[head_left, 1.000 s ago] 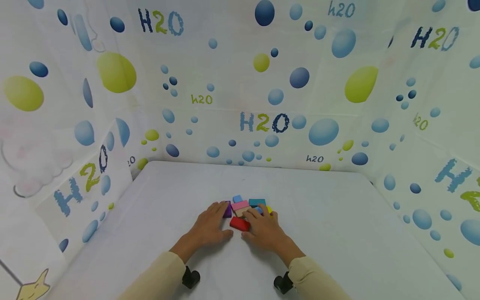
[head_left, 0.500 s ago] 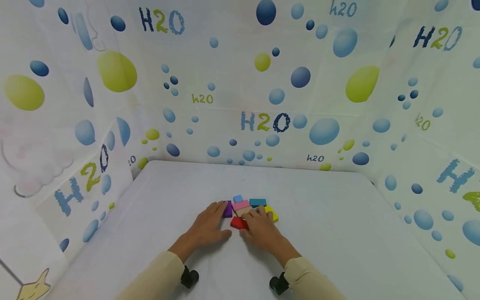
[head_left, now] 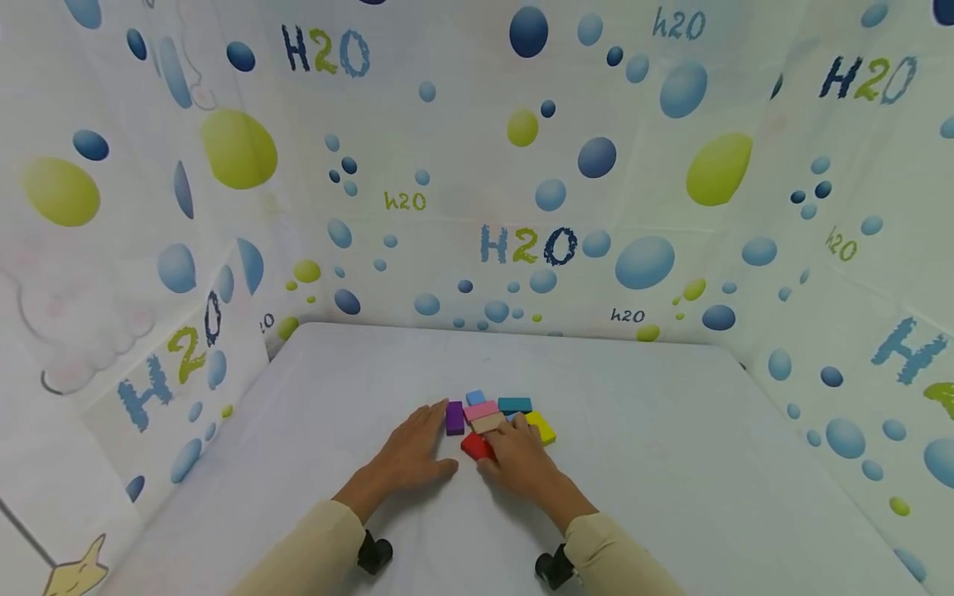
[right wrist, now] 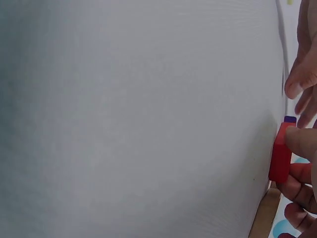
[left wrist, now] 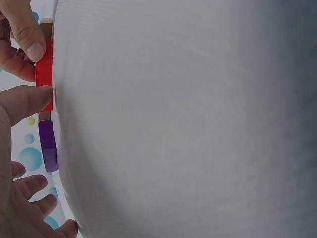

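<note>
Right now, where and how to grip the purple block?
Purple block: probably pinch the near and far short ends, left hand coming from its left. It lies lengthwise near to far; both ends look free, while the pink block crowds its right side.

In the head view the right hand (head_left: 519, 455) hid part of the red block (head_left: 474, 445) and most of a blue block (head_left: 511, 418) — the blue one's outline could not be told. Both sleeves (head_left: 309, 546) ran off the bottom edge. The left wrist view cropped the left hand (head_left: 410, 449); in the right wrist view a brown block (right wrist: 266, 213) continued past the bottom edge.
</note>
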Motion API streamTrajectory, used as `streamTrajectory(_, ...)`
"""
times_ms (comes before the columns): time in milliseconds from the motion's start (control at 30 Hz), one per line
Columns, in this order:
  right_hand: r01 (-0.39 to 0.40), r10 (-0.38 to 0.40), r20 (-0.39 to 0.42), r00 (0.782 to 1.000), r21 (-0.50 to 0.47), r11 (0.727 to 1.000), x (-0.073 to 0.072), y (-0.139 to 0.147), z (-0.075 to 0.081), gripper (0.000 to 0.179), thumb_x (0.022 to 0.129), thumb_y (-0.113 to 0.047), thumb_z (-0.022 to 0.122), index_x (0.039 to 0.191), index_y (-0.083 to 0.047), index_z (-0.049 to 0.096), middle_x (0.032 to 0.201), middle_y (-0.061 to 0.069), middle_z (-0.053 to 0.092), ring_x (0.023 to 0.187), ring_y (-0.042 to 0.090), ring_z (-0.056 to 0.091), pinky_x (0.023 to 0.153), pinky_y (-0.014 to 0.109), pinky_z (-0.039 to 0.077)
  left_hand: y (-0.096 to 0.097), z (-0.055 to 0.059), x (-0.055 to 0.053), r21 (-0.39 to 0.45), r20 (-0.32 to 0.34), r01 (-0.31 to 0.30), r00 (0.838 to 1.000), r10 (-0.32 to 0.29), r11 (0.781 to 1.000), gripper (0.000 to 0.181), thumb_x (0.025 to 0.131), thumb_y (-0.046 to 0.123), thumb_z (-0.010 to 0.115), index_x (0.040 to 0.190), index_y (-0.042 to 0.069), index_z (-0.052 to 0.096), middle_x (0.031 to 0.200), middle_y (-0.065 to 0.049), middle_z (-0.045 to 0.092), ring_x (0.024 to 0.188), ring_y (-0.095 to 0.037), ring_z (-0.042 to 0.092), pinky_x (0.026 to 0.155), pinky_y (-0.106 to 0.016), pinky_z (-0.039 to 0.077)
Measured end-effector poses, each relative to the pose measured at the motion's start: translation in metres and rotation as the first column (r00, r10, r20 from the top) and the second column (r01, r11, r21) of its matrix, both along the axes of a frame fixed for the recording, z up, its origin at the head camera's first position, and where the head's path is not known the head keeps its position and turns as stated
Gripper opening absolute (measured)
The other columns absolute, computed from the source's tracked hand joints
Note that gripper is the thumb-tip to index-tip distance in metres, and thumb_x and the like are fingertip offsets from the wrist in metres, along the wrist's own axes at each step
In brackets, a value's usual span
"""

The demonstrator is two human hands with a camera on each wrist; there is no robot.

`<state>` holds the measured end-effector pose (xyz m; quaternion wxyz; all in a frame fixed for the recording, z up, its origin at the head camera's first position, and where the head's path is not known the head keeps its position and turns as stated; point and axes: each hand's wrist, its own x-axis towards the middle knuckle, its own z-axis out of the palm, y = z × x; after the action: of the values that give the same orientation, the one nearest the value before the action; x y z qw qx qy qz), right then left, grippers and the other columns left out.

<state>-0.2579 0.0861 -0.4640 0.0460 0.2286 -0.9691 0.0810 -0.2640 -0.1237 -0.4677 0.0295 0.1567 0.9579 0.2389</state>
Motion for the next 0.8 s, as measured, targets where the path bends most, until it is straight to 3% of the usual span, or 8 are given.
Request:
streamTrajectory(300,0.011,-0.01,-0.033,0.999,0.028,1.0,0.006,-0.003,0.002,0.04,0.092,-0.042,0.073,0.11,-0.006,0.073,0.096,0.004,0.066,0.096,0.022,0.046,0.078,0.036,0.044,-0.002,0.0,0.002,-0.017,0.007,0.018,1.0,-0.018,1.0,0.097,0.086,0.039,0.078,0.161,0.01,0.024,0.165,-0.011,0.03,0.153,-0.035,0.023,0.121,-0.054,0.025)
streamTrajectory(367,0.014,-0.013,-0.041,0.999,0.023,1.0,0.008,-0.003,0.001,0.038,0.092,-0.04,0.074,0.108,-0.006,0.072,0.093,0.003,0.066,0.098,0.023,0.049,0.083,0.038,0.047,-0.002,0.0,0.003,-0.016,0.007,0.016,1.0,-0.016,1.0,0.097,0.086,0.04,0.078,0.161,0.01,0.025,0.165,-0.011,0.03,0.153,-0.035,0.023,0.12,-0.055,0.026)
streamTrajectory(500,0.039,-0.039,-0.016,0.999,-0.008,0.999,0.012,-0.004,-0.001,0.038,0.09,-0.038,0.076,0.108,-0.006,0.071,0.091,0.003,0.065,0.096,0.021,0.05,0.081,0.036,0.05,-0.001,0.003,0.007,-0.003,0.018,0.013,1.0,-0.013,1.0,0.098,0.085,0.04,0.079,0.161,0.011,0.025,0.165,-0.01,0.03,0.153,-0.036,0.023,0.119,-0.057,0.026)
streamTrajectory(600,0.059,-0.059,0.014,0.998,-0.04,0.997,0.016,-0.004,-0.002,0.039,0.089,-0.038,0.077,0.108,-0.005,0.07,0.087,0.001,0.062,0.091,0.019,0.047,0.073,0.032,0.046,-0.002,0.003,0.01,0.001,0.02,0.021,1.0,-0.021,1.0,0.097,0.085,0.039,0.078,0.161,0.011,0.026,0.165,-0.01,0.03,0.153,-0.035,0.023,0.119,-0.057,0.026)
streamTrajectory(800,0.08,-0.075,0.053,0.996,-0.091,0.993,0.022,-0.005,-0.002,0.037,0.091,-0.038,0.075,0.106,-0.005,0.068,0.08,-0.001,0.055,0.085,0.016,0.044,0.068,0.029,0.04,-0.004,0.001,0.014,0.011,0.018,0.059,0.998,-0.059,0.998,0.096,0.086,0.042,0.078,0.161,0.01,0.026,0.165,-0.011,0.03,0.153,-0.034,0.023,0.119,-0.056,0.027)
